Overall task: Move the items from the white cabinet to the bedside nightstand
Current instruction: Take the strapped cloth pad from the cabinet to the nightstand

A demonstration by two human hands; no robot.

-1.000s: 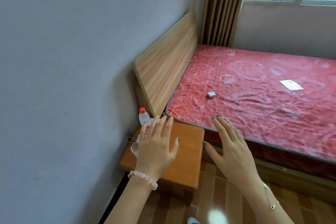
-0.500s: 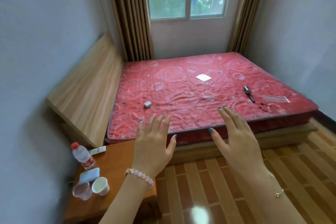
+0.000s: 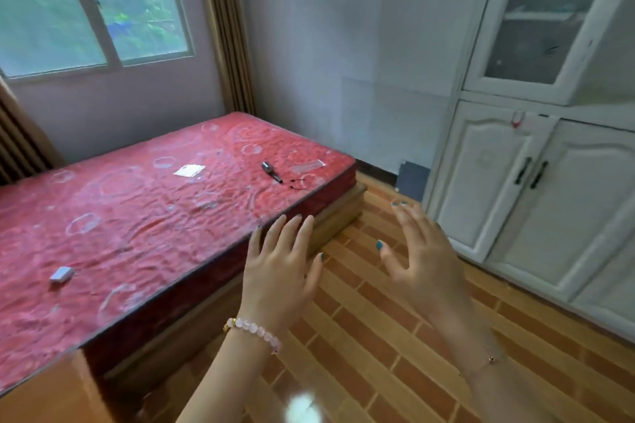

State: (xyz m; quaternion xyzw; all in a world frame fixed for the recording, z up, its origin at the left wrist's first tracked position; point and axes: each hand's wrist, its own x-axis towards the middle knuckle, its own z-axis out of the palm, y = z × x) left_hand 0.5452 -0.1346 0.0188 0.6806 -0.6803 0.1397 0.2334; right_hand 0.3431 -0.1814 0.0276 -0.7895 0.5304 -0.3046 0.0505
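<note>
The bed (image 3: pixel 137 216), under a red patterned mattress, fills the view from 8 to 11 o'clock. The white cabinet (image 3: pixel 498 189) stands at 2 to 3 o'clock, well apart from it across the striped floor (image 3: pixel 378 336). At 7 o'clock only a corner of the orange wooden bench (image 3: pixel 44 391) shows.

Both hands hover near the centre, holding nothing. The left hand (image 3: pixel 278 271) has its fingers straight and spread. The right hand (image 3: pixel 422 261) is also unclenched, its fingers loosely bent, and it is the nearer one to the cabinet.

The cabinet's items are not clearly seen. The upper glass door (image 3: pixel 536 17) shows only dim shelves, and the lower panelled doors are shut. Their weight and fragility cannot be judged yet. The lower doors would probably be opened by the dark handles (image 3: pixel 523 170) at 3 o'clock.
</note>
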